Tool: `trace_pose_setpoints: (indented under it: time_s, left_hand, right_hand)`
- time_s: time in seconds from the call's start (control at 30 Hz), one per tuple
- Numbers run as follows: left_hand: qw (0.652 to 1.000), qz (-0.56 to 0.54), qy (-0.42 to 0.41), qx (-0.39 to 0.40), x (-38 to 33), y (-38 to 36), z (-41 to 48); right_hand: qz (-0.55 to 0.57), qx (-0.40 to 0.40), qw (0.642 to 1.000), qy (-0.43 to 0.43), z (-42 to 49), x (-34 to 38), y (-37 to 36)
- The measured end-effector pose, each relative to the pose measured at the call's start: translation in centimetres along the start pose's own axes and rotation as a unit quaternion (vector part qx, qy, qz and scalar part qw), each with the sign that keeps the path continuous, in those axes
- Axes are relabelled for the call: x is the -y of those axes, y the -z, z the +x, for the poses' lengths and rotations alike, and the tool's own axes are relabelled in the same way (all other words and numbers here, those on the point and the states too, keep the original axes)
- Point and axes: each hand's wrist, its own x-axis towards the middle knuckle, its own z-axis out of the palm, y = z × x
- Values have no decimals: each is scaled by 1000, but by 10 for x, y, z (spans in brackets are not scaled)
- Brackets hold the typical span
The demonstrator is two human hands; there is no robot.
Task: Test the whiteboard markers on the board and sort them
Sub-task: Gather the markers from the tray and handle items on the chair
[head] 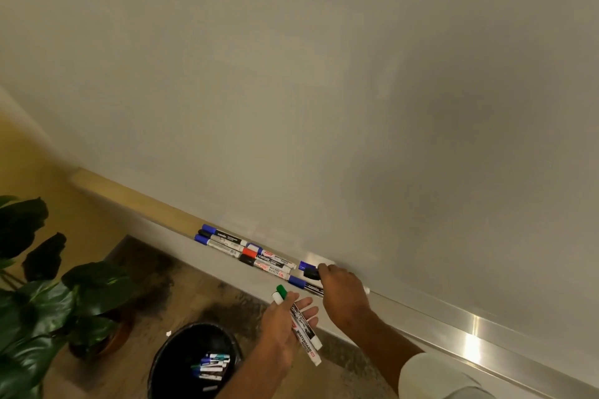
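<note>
Bin [159, 358] at lower centre holds several markers [210, 364]; just right, the left hand's [279, 324] grip pins two markers [306, 330] under the thumb, fingers loosely spread — the right hand's [345, 294] grip pinches a black-capped marker [311, 274] on the tray [453, 327] just above.

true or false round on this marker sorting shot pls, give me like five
1. The left hand holds two markers, one with a green cap. True.
2. The bin on the floor has nothing in it. False: several discarded markers lie inside.
3. The right hand has its fingers on a black-capped marker at the tray. True.
4. The board is covered in test scribbles. False: no marks show on it.
5. The plant stands to the right of the bin. False: it is to the bin's left.
</note>
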Motion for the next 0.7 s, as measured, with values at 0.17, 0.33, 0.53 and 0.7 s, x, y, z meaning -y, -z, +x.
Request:
trace_pose_setpoints:
  time_s: [0.17, 0.33, 0.53, 0.7]
  left_hand:
    - [1000, -8, 18, 6, -2, 3, 13]
    - [999, -2, 34, 6, 0, 9, 22]
    - [999, -5, 44, 12, -2, 8, 27]
    - [999, -10, 47, 14, -4, 5, 25]
  right_hand:
    - [-53, 18, 998, 0, 16, -1, -16]
    - [-80, 31, 996, -1, 26, -1, -26]
    - [-63, 22, 998, 17, 31, -1, -36]
    - [-58, -3, 998, 33, 29, -3, -46]
